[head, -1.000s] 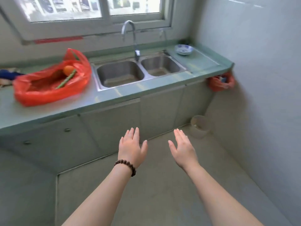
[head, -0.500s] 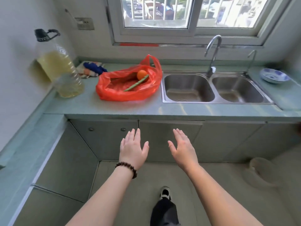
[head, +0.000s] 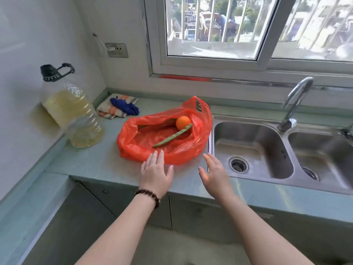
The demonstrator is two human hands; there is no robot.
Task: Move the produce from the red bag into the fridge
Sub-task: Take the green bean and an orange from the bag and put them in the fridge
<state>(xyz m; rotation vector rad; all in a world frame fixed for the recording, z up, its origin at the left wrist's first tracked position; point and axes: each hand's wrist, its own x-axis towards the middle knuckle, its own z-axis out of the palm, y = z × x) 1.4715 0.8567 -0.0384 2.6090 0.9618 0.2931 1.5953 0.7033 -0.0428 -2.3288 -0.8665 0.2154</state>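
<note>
Green countertop runs below a window. On it the red bag lies open just left of the double sink, holding an orange and a green vegetable. An oil bottle and folded cloths sit further left. Left hand and right hand hover at the near edge, fingers spread, empty.

Both hands have closed in on the red bag
</note>
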